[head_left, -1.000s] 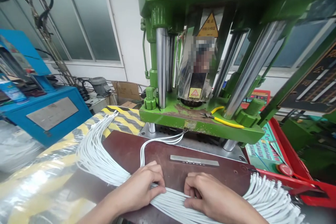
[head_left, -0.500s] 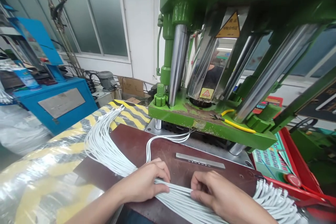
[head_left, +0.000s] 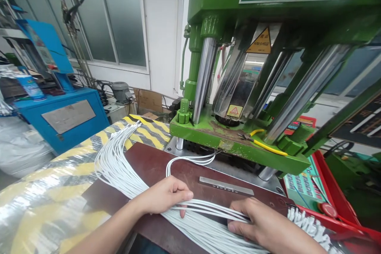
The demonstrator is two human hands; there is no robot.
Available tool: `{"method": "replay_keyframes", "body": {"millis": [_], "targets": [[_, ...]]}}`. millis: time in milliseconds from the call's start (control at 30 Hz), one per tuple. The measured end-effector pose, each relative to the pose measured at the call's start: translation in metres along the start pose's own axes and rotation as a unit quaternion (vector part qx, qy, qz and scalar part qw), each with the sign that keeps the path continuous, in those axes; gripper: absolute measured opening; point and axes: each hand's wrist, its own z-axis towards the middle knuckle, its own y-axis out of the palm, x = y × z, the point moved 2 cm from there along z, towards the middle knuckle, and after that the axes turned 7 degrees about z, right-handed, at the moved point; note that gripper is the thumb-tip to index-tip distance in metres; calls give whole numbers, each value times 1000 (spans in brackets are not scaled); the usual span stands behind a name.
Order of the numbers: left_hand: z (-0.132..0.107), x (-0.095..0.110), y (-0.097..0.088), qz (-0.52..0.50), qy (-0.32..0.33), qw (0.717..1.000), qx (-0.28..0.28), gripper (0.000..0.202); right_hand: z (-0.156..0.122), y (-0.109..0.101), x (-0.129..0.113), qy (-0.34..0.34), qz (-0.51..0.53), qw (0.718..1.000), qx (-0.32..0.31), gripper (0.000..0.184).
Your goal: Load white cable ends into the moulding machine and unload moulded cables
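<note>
A thick bundle of thin white cables [head_left: 196, 226] runs across the brown board [head_left: 145, 151] in front of me. My left hand [head_left: 169, 195] is closed on a few strands lifted from the bundle, thumb on top and a fingertip showing below them. Farther right, my right hand [head_left: 256, 220] has its thumb and fingers closed around the same few cables. Between my hands these strands stretch slightly above the rest. A few other cables loop from behind my left hand to the underside of the green press [head_left: 208, 133]. Beyond my hands, a flat metal bar [head_left: 226, 185] lies on the board.
Yellow-handled pliers [head_left: 268, 147] rest on the press's lower plate. White cable ends [head_left: 309, 226] gather at the right by a red bin [head_left: 336, 194] and a control panel with a red button [head_left: 327, 209]. Striped yellow-black sheeting [head_left: 68, 174] covers the left side; a blue machine [head_left: 59, 115] stands beyond.
A few cables now rise apart from the bundle between my hands. My right hand has moved right along them, and my left thumb has come up on top. The view has tilted slightly upward.
</note>
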Motion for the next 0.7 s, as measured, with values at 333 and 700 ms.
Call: {"method": "replay_keyframes", "body": {"millis": [333, 700], "targets": [[8, 58, 16, 7, 75, 996, 49, 28, -35, -40, -33, -32, 39, 992, 117, 16], [7, 46, 17, -47, 3, 998, -28, 30, -96, -89, 43, 50, 89, 967, 234, 53]]}}
